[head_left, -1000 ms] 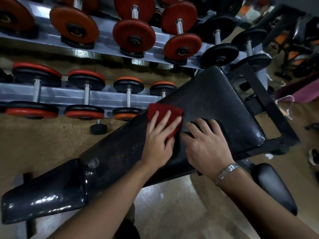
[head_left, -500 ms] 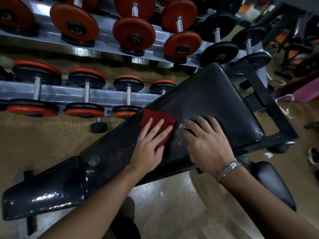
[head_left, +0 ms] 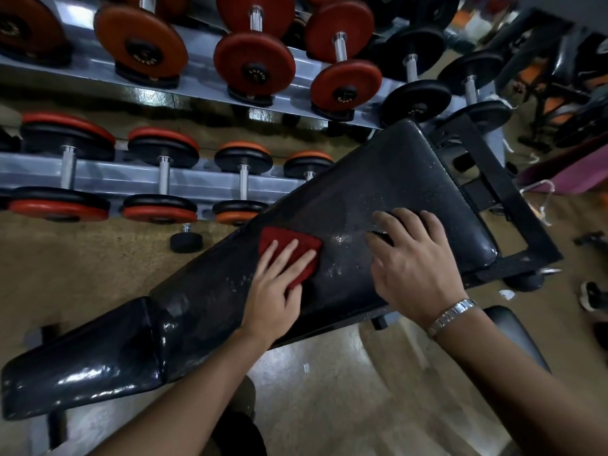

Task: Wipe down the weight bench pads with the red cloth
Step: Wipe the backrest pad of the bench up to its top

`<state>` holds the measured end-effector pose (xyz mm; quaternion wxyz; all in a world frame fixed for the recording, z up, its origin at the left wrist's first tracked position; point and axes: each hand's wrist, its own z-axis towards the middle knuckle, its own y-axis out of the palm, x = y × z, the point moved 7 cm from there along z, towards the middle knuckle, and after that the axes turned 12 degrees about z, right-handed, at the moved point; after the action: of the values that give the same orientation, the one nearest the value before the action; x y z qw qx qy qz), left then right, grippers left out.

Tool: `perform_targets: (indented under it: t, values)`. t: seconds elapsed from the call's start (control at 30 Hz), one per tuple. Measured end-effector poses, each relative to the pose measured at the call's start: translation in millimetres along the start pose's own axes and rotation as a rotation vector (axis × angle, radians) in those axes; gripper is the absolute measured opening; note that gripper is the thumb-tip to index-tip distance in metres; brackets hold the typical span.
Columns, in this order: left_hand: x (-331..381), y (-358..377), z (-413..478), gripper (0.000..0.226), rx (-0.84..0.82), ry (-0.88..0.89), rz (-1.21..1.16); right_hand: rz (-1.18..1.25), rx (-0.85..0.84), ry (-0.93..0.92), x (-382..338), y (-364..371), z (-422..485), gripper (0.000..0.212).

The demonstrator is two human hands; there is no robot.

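Red cloth (head_left: 289,246) lies flat under left hand (head_left: 274,291).

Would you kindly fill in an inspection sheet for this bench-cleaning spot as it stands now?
Surface: long black bench pad, glossy, pale specks and wet-looking marks near its middle; shorter seat pad at its lower end.
Job's things: red cloth lying flat on the long pad.
Clutter: small loose black weight on the floor beside the rack; white scraps on the floor.
Hands: left hand pressed flat on the cloth; right hand spread on bare pad, holding nothing, metal bracelet at the wrist.
Cables: nothing seen.
Surroundings: dumbbell rack with red and black dumbbells behind; other gym equipment at right.
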<state>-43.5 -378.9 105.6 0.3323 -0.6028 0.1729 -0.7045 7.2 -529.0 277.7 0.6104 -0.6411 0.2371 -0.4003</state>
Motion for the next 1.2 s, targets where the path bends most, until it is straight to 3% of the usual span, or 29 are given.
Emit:
perform_targets:
  t: [0.1,0.2,0.3,0.43,0.53,0.63,0.73,0.8,0.87,0.97,1.07,1.13,1.2]
  values:
    - [23,-1,18,0.063,0.031,-0.184,-0.115,-0.008,-0.011,0.000,0,2,1,0.032]
    - [61,5,14,0.061,0.029,-0.032,-0.117,-0.019,-0.008,-0.003,0,-1,3,0.029]
    - [38,8,-9,0.058,0.012,0.083,-0.081,-0.014,0.003,-0.022,1,-2,2,0.026]
    - [1,3,-5,0.058,0.041,-0.127,-0.096,0.034,0.018,-0.048,6,-5,3,0.027]
    - [30,5,7,0.059,0.064,-0.254,-0.200,0.070,0.052,-0.054,8,-11,5,0.028]
    - [60,12,-14,0.056,0.023,0.008,-0.138,0.033,0.055,-0.031,13,-16,6,0.027]
    - [34,13,-42,0.058,-0.036,0.236,-0.017,-0.005,0.047,0.011,20,-18,3,0.023]
    - [11,9,-38,0.058,-0.036,0.256,0.035,-0.013,0.039,0.028,23,-18,1,0.023]
    - [8,3,-20,0.058,-0.006,0.161,0.012,-0.020,0.029,0.033,24,-16,1,0.024]
    - [45,5,-2,0.058,0.025,0.036,-0.046,-0.053,0.012,0.039,23,-15,3,0.025]
    - [74,16,-25,0.058,-0.020,0.233,-0.025,-0.080,-0.006,0.045,23,-15,4,0.026]
    - [57,18,-47,0.059,-0.055,0.361,0.030,-0.076,-0.007,0.048,25,-16,3,0.025]
    - [31,14,-55,0.059,-0.050,0.360,0.052,-0.070,-0.004,0.045,25,-15,2,0.025]
